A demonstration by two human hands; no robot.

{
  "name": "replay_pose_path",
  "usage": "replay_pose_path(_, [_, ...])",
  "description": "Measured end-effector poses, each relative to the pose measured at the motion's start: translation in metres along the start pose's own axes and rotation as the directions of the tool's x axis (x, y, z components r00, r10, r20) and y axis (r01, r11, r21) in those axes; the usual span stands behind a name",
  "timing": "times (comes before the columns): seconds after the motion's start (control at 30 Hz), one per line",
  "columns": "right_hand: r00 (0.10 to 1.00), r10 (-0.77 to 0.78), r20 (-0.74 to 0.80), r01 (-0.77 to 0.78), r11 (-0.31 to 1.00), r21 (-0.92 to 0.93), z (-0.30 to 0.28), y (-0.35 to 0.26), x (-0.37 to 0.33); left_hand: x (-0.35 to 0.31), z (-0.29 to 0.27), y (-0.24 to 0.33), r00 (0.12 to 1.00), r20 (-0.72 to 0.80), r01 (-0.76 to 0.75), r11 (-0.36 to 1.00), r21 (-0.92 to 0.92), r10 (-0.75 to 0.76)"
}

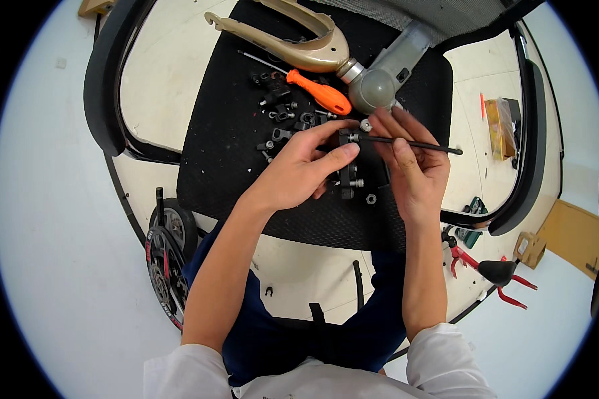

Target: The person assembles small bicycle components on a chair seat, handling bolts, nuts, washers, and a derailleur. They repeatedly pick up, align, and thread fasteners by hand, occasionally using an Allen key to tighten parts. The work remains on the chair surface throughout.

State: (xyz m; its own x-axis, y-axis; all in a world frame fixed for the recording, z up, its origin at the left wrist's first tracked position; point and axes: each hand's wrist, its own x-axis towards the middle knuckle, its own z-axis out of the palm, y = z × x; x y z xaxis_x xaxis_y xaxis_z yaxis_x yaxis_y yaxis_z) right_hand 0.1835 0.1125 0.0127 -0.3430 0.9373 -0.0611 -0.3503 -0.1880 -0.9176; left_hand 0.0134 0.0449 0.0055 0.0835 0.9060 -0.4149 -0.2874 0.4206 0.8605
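Note:
My left hand point(299, 163) is closed on a small black clamp point(344, 138) with silver bolts, thumb and fingers on either side. Between the thumb and fingers of my right hand point(416, 166) is a long, thin black hex key point(429, 145). One end of it meets a bolt on the clamp; the rounded other end sticks out to the right. Another black clamp piece point(347, 179) with bolts shows just below, partly hidden by my left hand. Nearby lies a loose hex nut point(371, 199) on the black mesh chair seat point(213, 153).
Several black clamps and bolts point(281, 114) lie left of my hands. Behind them are an orange-handled screwdriver point(319, 92), a gold fork point(313, 53) and a grey power tool point(379, 83). Armrests point(106, 100) flank the seat. On the floor stand wheels point(166, 259) and a red-handled tool point(469, 259).

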Motion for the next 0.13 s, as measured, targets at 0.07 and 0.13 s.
replay_pose_path(0.07, [0.996,0.079,0.027,-0.075,0.987,-0.141,-0.0010,0.0001,-0.0024,0.0000,0.0023,-0.0025,1.000,0.013,-0.022,0.999,-0.026,0.022])
replay_pose_path(0.13, [0.987,0.158,-0.001,-0.152,0.948,-0.280,-0.0046,0.0010,-0.0026,0.0011,0.0024,-0.0041,0.999,0.030,-0.014,0.999,-0.031,0.015])
